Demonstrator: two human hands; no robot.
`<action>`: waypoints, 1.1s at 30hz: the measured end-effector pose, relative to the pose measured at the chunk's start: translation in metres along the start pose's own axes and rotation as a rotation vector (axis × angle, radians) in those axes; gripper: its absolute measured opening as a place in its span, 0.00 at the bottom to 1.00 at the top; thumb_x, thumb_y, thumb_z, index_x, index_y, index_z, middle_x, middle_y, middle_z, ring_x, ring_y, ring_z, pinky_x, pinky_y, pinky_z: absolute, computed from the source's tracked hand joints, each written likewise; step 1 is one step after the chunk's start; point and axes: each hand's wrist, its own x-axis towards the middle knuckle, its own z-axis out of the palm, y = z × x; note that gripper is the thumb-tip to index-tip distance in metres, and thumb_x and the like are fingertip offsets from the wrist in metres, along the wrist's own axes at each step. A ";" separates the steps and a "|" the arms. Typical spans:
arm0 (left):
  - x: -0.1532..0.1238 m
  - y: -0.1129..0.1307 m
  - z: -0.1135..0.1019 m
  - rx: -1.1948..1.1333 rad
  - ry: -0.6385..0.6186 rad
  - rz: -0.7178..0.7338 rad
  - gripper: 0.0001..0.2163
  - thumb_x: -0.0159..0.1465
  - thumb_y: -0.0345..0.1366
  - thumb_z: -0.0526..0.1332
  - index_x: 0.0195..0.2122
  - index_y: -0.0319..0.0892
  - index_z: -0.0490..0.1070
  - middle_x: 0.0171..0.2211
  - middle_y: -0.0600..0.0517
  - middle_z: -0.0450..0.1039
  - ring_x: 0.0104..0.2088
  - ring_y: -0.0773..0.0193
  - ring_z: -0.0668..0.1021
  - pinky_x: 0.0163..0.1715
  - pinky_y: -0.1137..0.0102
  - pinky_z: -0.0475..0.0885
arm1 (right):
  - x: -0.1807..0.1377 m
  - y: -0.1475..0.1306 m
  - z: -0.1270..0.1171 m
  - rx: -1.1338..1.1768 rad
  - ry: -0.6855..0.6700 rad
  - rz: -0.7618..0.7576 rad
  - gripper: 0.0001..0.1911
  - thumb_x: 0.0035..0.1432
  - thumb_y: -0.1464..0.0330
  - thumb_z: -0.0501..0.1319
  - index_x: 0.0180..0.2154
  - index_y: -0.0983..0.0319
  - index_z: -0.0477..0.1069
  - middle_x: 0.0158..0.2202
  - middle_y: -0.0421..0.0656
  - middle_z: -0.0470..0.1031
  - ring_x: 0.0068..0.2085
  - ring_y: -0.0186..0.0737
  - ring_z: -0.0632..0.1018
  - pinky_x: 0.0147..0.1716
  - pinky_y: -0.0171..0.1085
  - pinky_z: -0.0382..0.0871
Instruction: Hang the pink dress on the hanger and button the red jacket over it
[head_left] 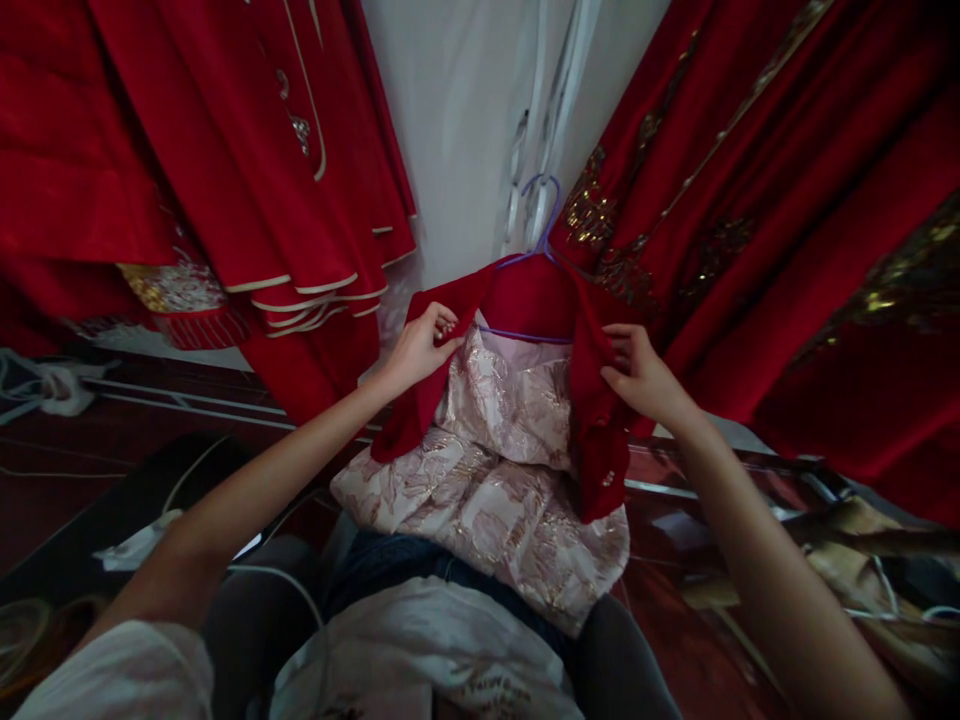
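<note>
In front of me a red jacket (598,440) is on a purple hanger (546,235), over a pale pink brocade dress (517,400) with a shiny leaf-like pattern. The dress's skirt spreads down across my lap. My left hand (426,345) pinches the jacket's front edge on the left, near the shoulder. On the opposite side my right hand (637,372) grips the other front, its fingertips partly hidden by the cloth. Between my hands the jacket is parted, so the dress bodice and the hanger's lower bar show.
Red garments (225,150) with pale piping hang at the left. More red garments (750,250) with gold sequins hang at the right. A white panel with metal handles (517,150) stands behind. Cables and a white object (135,545) lie on a dark surface at the lower left.
</note>
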 end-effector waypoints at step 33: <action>0.011 0.050 0.063 -0.459 -0.040 -0.157 0.05 0.55 0.26 0.65 0.33 0.38 0.73 0.33 0.50 0.78 0.35 0.67 0.80 0.40 0.70 0.75 | -0.005 -0.041 0.086 0.182 0.072 -0.216 0.21 0.65 0.62 0.53 0.58 0.54 0.67 0.57 0.46 0.70 0.52 0.44 0.75 0.43 0.42 0.78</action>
